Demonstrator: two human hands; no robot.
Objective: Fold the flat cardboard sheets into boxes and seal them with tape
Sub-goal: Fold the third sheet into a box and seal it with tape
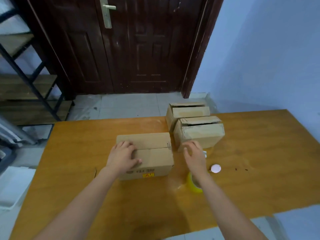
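Observation:
A cardboard box stands in the middle of the wooden table, its two top flaps folded down and meeting at a seam. My left hand rests flat on the left end of those flaps, pressing them. My right hand hovers to the right of the box with loosely curled fingers and holds nothing. A roll of yellow tape lies on the table under my right wrist, partly hidden by it.
Two more folded boxes, one nearer and one at the far edge, stand right of centre with flaps slightly ajar. A small white round object lies by the tape. A dark door and a shelf rack stand beyond.

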